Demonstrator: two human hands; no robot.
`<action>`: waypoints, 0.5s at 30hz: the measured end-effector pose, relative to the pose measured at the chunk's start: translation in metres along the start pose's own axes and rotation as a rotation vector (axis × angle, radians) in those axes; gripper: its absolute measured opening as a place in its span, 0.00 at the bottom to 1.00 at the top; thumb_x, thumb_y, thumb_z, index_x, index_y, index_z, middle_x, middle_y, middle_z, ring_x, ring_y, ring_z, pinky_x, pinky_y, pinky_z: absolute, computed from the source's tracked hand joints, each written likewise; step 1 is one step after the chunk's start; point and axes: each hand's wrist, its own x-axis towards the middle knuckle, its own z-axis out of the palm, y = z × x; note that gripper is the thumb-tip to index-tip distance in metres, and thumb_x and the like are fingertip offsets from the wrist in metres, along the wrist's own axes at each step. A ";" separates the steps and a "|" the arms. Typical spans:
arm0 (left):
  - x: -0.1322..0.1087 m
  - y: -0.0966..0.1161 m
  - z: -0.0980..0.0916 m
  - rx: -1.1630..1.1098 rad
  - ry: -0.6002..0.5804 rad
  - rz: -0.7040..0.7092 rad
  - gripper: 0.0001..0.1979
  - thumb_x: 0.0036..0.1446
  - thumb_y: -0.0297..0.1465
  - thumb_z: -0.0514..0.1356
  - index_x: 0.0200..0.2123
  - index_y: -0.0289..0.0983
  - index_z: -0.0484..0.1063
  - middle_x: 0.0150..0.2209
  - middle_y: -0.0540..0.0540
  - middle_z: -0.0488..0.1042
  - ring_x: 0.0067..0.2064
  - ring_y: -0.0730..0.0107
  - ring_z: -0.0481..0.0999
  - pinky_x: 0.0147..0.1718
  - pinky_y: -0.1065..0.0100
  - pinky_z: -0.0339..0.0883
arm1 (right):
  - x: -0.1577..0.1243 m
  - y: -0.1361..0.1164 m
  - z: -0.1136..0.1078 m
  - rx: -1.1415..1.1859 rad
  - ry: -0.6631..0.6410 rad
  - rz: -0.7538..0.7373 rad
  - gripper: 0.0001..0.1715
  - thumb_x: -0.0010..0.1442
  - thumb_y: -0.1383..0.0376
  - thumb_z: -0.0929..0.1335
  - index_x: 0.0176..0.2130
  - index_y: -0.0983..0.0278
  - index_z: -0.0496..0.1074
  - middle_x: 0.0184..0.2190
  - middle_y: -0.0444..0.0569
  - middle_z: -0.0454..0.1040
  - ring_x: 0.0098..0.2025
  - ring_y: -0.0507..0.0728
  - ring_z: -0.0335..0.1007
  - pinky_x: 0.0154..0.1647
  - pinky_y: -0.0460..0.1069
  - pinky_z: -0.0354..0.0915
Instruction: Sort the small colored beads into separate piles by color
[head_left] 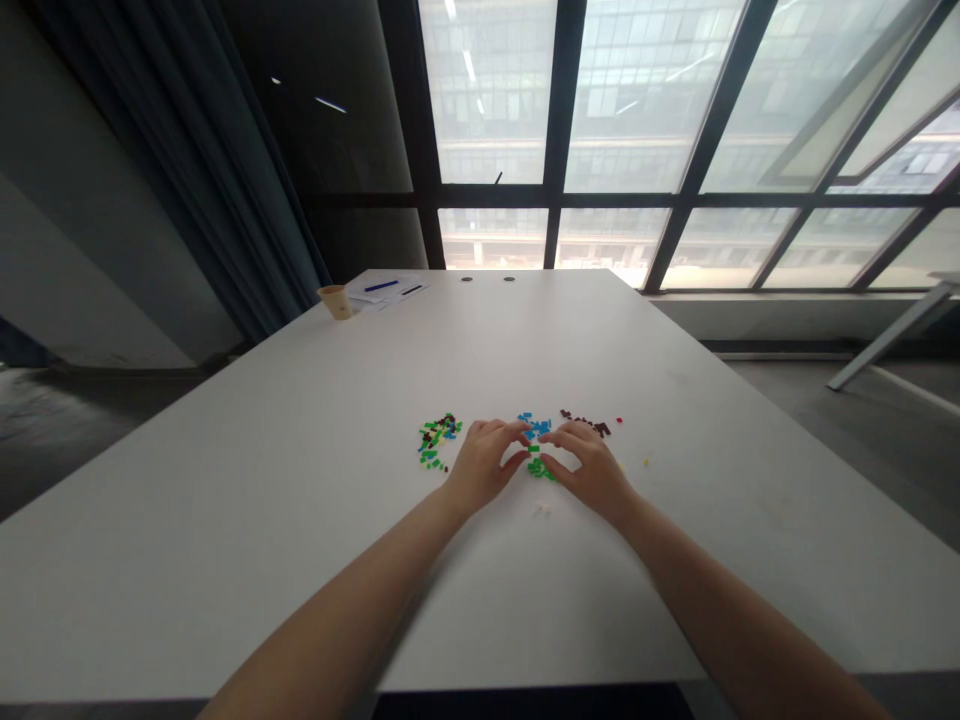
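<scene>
On the white desk (225, 560): paper cup (337, 302), far corner, contents unseen; left hand (482, 467) and right hand (591, 469) arched over small green bricks (538, 468), fingers (507, 430) close, clamping unclear.

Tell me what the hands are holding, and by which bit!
Cannot tell: the left hand and right hand reach small green bricks, but any held piece is too small to see.
</scene>
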 end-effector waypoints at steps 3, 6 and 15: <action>-0.001 -0.001 0.002 0.034 0.008 0.030 0.14 0.53 0.30 0.56 0.45 0.40 0.60 0.36 0.49 0.75 0.39 0.69 0.71 0.41 0.63 0.57 | 0.000 -0.001 0.001 -0.008 -0.005 -0.014 0.07 0.53 0.66 0.66 0.35 0.60 0.71 0.30 0.47 0.70 0.35 0.54 0.65 0.40 0.51 0.61; -0.002 -0.001 0.003 0.051 -0.001 0.033 0.14 0.53 0.29 0.56 0.45 0.40 0.60 0.36 0.49 0.75 0.40 0.69 0.71 0.41 0.63 0.57 | 0.000 -0.001 0.001 -0.008 -0.005 -0.026 0.06 0.53 0.67 0.66 0.34 0.60 0.71 0.30 0.47 0.70 0.35 0.54 0.65 0.40 0.50 0.61; -0.001 0.000 0.002 0.071 -0.022 0.001 0.14 0.54 0.30 0.55 0.45 0.40 0.60 0.36 0.49 0.74 0.39 0.69 0.71 0.41 0.63 0.58 | 0.000 0.003 0.002 -0.025 -0.008 0.005 0.06 0.54 0.67 0.65 0.32 0.61 0.72 0.30 0.47 0.70 0.35 0.54 0.65 0.41 0.50 0.60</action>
